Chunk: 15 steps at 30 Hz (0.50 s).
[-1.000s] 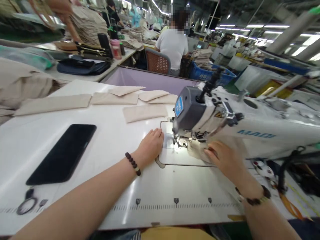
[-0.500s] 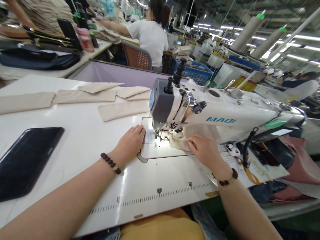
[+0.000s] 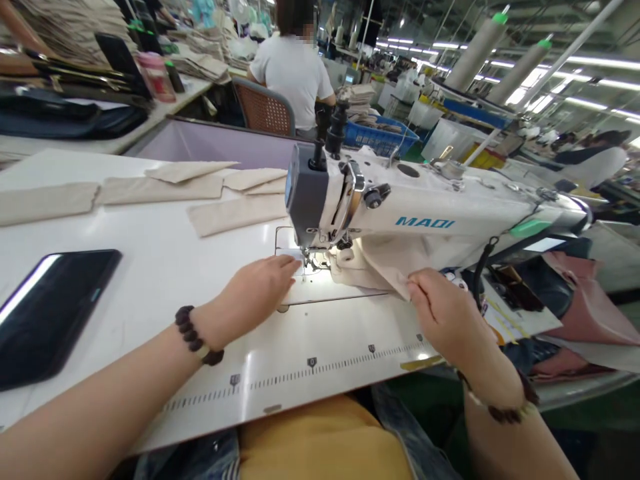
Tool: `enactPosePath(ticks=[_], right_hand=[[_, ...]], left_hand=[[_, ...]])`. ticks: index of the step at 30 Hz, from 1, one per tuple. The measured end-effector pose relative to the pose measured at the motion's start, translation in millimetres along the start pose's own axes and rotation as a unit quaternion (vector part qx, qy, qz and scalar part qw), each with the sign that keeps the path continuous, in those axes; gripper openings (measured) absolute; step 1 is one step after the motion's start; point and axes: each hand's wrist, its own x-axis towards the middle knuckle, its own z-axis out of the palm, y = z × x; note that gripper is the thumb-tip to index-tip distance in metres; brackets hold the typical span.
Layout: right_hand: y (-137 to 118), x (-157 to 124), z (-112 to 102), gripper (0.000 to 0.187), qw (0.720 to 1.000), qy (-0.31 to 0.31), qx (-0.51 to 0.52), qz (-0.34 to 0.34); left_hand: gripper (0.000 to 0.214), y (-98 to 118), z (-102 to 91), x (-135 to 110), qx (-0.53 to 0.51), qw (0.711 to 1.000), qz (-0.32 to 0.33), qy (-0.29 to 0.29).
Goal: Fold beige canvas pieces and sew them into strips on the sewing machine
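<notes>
Here in the head view, our right hand (image 3: 443,310) pinches the beige cloth (image 3: 393,261), which runs beneath the sewing machine (image 3: 470,208), probably for tension. Our left hand (image 3: 250,290), fingers extended, seemingly empty, sits beside the needle plate (image 3: 320,291).

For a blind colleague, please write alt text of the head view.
A person's right hand pinches beige fabric extending under a white MAQI sewing machine arm, the left hand near its presser foot. Beige strips and a black smartphone lie on the white table to the left.
</notes>
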Motion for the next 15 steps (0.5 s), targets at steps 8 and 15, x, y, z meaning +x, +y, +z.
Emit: enactPosePath(ticks=[8, 15], right_hand=[[-65.7, -44.3, -0.4, 0.021, 0.944, -0.266, 0.188, -0.052], [-30.3, -51.4, 4.9, 0.048, 0.897, -0.290, 0.333, -0.031]], left_hand=[[0.019, 75.0, 4.8, -17.3, -0.124, 0.958, 0.248, -0.076], [0.026, 24.4, -12.3, -66.2, -0.206, 0.965, 0.066, -0.148]])
